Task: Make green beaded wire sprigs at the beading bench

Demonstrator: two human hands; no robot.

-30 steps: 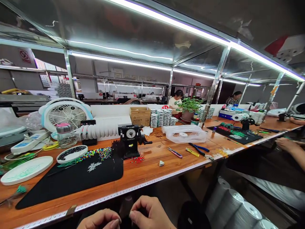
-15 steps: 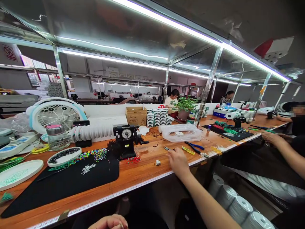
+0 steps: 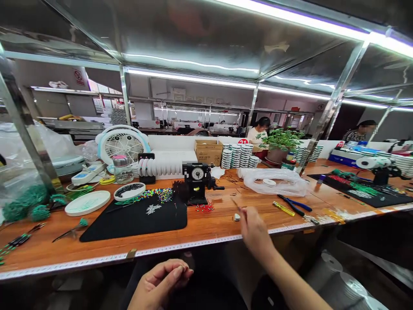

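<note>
My right hand point(image 3: 256, 232) is over the front part of the wooden table, closed around a slim pointed metal tool point(image 3: 236, 203); its kind is too small to make out. Just left of that hand sits a small whitish block point(image 3: 237, 217). Below the table edge, my left hand point(image 3: 167, 282) is closed in a pinch, and whatever its fingertips hold is hidden or too small to name. Pliers with blue handles point(image 3: 295, 204) and a yellow-handled tool point(image 3: 284, 209) lie to the right of my right hand.
A black mat point(image 3: 138, 224) bears colored beads point(image 3: 158, 195). Behind it stands a black device with a dial point(image 3: 196, 181), beside a row of white spools point(image 3: 161, 167). A plastic bag point(image 3: 277, 183), a white fan point(image 3: 124, 144) and a potted plant point(image 3: 279, 144) are farther back.
The view has swung left, so the table's left end shows more. My left hand has risen further into view. My right hand has lifted slightly, with the slim tool now pointing up and left.
</note>
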